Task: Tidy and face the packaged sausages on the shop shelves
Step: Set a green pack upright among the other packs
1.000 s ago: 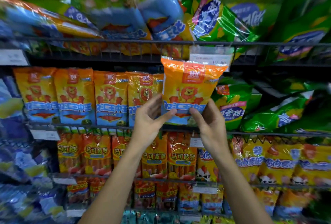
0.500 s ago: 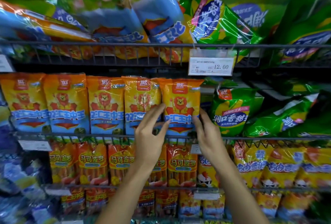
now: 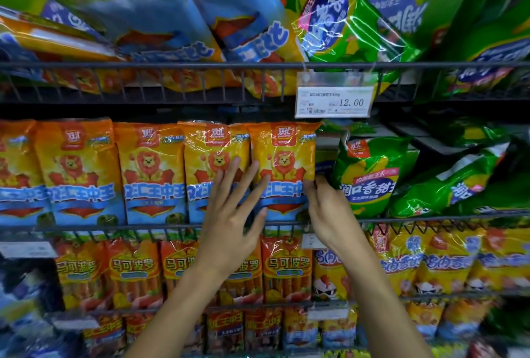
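An orange lion-print sausage pack [image 3: 284, 157] stands upright at the right end of a row of matching orange packs [image 3: 149, 171] on the middle wire shelf [image 3: 114, 227]. My left hand [image 3: 232, 214] lies flat with straight, spread fingers against the fronts of the two rightmost packs. My right hand [image 3: 324, 205] has its fingers curled at the lower right edge of the end pack, pinching that edge.
Green corn-sausage bags [image 3: 370, 174] lean to the right of the row. A price tag reading 12.00 [image 3: 334, 102] hangs from the upper shelf rail, under large blue and green bags [image 3: 243, 22]. Orange packs [image 3: 286, 268] fill the lower shelves.
The orange pack, held out in front of the shelf before, now stands in the row at its right end. My left hand has flattened against the pack fronts.
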